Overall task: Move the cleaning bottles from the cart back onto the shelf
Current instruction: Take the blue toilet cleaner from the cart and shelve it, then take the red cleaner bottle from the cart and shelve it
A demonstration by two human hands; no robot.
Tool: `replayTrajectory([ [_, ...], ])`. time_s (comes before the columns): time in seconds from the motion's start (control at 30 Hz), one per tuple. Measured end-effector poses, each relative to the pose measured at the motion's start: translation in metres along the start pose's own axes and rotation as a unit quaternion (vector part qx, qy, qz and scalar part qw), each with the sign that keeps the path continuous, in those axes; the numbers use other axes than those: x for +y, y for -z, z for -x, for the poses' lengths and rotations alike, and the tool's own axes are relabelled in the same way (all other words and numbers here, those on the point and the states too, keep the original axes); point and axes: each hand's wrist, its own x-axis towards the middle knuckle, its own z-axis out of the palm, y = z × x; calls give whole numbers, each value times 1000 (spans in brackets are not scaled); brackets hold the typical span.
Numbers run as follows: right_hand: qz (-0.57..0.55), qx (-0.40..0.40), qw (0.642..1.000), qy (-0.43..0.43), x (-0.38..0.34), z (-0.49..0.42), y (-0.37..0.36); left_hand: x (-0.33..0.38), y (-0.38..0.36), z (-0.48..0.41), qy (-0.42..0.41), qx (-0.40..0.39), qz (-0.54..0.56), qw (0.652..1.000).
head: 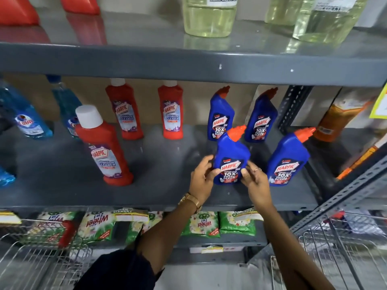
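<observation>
A blue Harpic bottle [230, 151] with a red nozzle cap stands on the grey shelf [167, 193], near its front. My left hand [202, 177] grips its left side and my right hand [254, 181] touches its right side with loose fingers. Another blue Harpic bottle [288, 158] stands just to the right, and two more [219, 116] [260, 120] stand behind. Three red Harpic bathroom cleaner bottles are on the same shelf, one [104, 147] in front and two [124, 109] [170, 110] at the back. A wire cart [31, 260] lies at the lower left.
Blue glass-cleaner bottles [27, 116] stand at the shelf's left. An orange bottle [335, 120] leans at the right beside a slotted metal post [291, 107]. Yellow liquid jugs [209, 17] sit on the upper shelf. Green detergent packets [201, 223] fill the shelf below. A second wire basket [339, 248] is at the lower right.
</observation>
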Motion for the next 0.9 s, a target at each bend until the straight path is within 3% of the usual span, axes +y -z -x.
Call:
replayTrajectory([
  [0.07, 3, 36, 999, -11, -4, 11, -3, 4, 4, 5, 20, -15, 10, 1000],
  [0.23, 36, 231, 972, -25, -12, 66, -38, 10, 46, 44, 27, -17, 19, 999],
  [0.3, 71, 223, 972, 22, -22, 96, -71, 13, 80, 71, 8, 8, 13, 1000],
  [0.47, 154, -10, 983, 95, -38, 177, -201, -1, 211, 167, 1, 71, -40, 997],
  [0.57, 149, -197, 963, 105, -44, 225, -289, -29, 299, 233, 43, 184, -92, 978],
  [0.67, 189, -369, 903, 114, -45, 273, -372, -82, 380, 307, 188, 264, -202, 924],
  [0.8, 332, -480, 794, 174, -32, 323, -456, -168, 439, 403, 499, 158, -276, 806],
  [0.83, 366, -495, 767, 180, -28, 331, -471, -184, 444, 421, 545, 125, -278, 781],
  [0.9, 429, -510, 722, 186, -17, 341, -491, -212, 447, 446, 598, 133, -245, 752],
])
